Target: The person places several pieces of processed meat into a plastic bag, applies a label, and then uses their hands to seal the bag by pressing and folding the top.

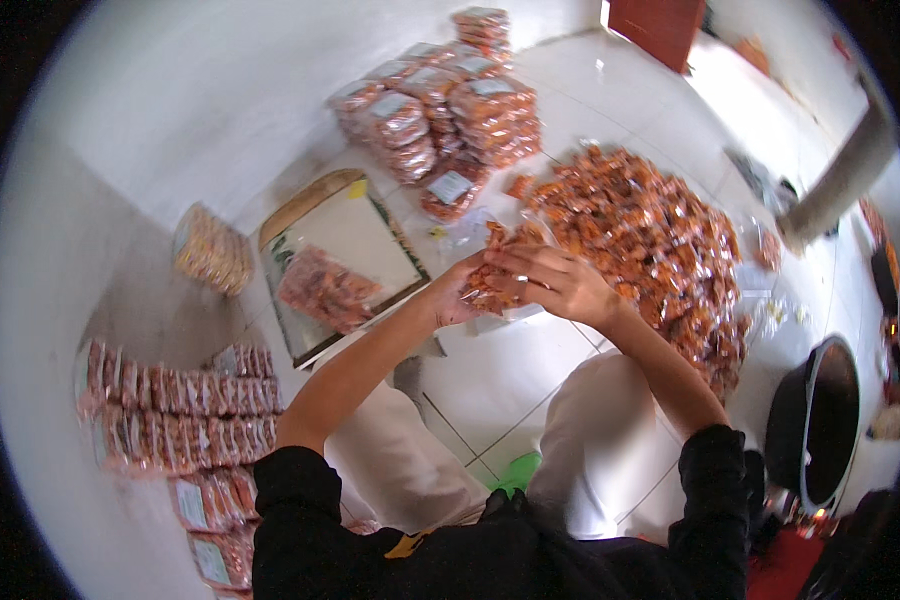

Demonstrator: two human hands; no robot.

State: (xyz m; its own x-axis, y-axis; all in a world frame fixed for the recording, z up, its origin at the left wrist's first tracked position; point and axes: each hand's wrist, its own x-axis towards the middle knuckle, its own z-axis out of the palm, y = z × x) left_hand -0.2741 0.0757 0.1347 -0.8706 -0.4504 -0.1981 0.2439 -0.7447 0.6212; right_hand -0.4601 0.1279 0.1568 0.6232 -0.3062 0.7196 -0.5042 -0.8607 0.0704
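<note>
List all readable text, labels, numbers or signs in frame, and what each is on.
None readable.
Pale label on the front bag of the upper bag stack: too small and blurred.
White labels on the lower-left bags: same.
Yellow patch on the framed board: no legible marks.

Glossy, clear-wrapped orange-brown pieces (484, 291) sit bunched between both hands (570, 287).

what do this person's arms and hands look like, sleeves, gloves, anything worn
Black sleeves end near the elbows, leaving the forearms bare. The left hand and right hand are ungloved; a ring seems to show on the right.
</note>
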